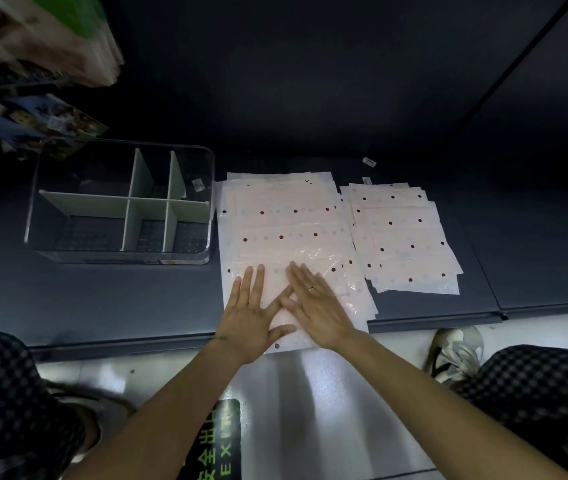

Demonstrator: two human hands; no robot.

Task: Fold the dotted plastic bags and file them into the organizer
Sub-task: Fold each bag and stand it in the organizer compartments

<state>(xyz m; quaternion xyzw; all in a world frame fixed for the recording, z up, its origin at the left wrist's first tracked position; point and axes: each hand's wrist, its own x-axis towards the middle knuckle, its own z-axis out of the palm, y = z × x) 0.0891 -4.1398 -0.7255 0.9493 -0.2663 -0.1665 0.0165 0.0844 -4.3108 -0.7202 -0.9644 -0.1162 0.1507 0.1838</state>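
Dark shelf (414, 150): organizer (121, 206) beside bags (286, 223); second stack (403, 237) right.

Thin glossy plastic on a matt dark surface, with clear and opaque plastic beside it.

The dotted plastic bags (286, 230) are thin translucent film, pale pink, smooth, with crinkled patches that catch glare near the hands; the second pile of bags (405, 237) has the same soft sheen. The organizer (121, 202) has clear, glossy hard-plastic walls and opaque matt pale-green dividers. The surface (102, 299) looks dark grey, smooth and matt, like painted metal. The floor (310, 393) is pale and highly polished, mirroring light. The trousers (9, 393) are checked woven cloth.
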